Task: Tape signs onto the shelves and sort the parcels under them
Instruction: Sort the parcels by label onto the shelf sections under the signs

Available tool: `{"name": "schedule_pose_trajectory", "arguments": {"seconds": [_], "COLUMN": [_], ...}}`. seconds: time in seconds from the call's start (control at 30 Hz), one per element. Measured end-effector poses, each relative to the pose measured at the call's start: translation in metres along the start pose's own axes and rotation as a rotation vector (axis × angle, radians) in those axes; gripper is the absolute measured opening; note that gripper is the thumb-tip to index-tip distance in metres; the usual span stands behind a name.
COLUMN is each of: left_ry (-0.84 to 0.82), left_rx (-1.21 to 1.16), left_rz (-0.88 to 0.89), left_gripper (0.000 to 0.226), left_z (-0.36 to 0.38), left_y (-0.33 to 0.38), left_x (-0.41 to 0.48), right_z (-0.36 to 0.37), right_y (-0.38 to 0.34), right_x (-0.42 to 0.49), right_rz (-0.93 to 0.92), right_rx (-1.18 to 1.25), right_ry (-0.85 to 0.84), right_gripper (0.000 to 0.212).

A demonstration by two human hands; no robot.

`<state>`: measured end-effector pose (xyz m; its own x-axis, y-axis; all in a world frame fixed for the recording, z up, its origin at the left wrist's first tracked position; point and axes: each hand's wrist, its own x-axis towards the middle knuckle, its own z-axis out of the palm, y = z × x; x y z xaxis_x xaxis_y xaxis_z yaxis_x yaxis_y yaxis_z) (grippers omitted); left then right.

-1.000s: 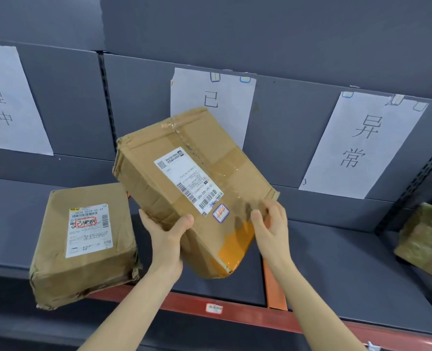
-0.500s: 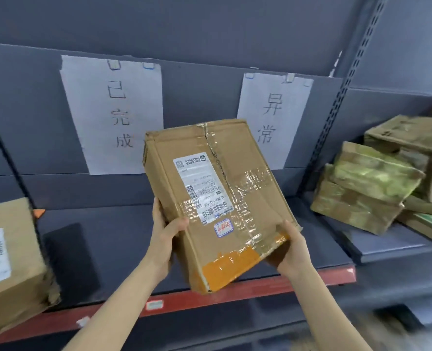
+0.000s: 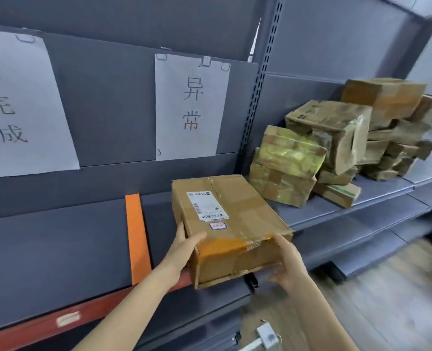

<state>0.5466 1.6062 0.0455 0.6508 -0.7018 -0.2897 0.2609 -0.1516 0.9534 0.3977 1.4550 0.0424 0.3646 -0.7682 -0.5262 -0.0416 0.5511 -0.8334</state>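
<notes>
Head view:
- Parcel (image 3: 225, 224) flat on shelf (image 3: 58, 249), right under sign (image 3: 191, 107). Front end seems to stick out past edge.
- Left hand (image 3: 184, 247) grips near left corner, thumb on top.
- Right hand (image 3: 285, 259) holds near right corner, fingers tucked below, bit blurry.
- Orange strip (image 3: 136, 239) just left of parcel.
- Pile of parcels (image 3: 323, 138) on right, apart.
- Step, I think: putting parcel in its spot.
- Next needs: push all way in, then let go.

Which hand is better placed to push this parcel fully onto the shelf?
Probably the right hand: it holds the near end of the parcel, which juts past the edge of the shelf. The left hand has its grip on the side corner.
</notes>
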Motion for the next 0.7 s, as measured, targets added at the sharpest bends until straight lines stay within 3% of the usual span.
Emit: {"name": "schedule_pose_trajectory", "arguments": {"seconds": [0.17, 0.23, 0.33, 0.47, 0.7], "left_ry": [0.098, 0.206, 0.354, 0.527, 0.81], "left_rx": [0.282, 0.323, 0.377, 0.55, 0.9], "left_rz": [0.09, 0.162, 0.301, 0.415, 0.281], "left_gripper": [0.062, 0.056, 0.038, 0.03, 0.039], "left_z": [-0.003, -0.015, -0.039, -0.09, -0.205], "left_y": [0.014, 0.02, 0.028, 0.028, 0.003], "left_x": [-0.007, -0.013, -0.03, -0.059, -0.139], "right_z": [0.007, 0.022, 0.061, 0.132, 0.24], "right_y": [-0.006, -0.005, 0.01, 0.051, 0.127], "right_x": [0.0, -0.011, -0.033, -0.06, -0.129], "right_rz": [-0.41, -0.67, -0.936, -1.1, -1.265], "right_rx": [-0.575, -0.809, -1.037, -1.223, -1.401], "right_ry": [0.222, 0.255, 0.101, -0.123, -0.548], "right_gripper": [0.07, 0.064, 0.049, 0.047, 0.047]}}
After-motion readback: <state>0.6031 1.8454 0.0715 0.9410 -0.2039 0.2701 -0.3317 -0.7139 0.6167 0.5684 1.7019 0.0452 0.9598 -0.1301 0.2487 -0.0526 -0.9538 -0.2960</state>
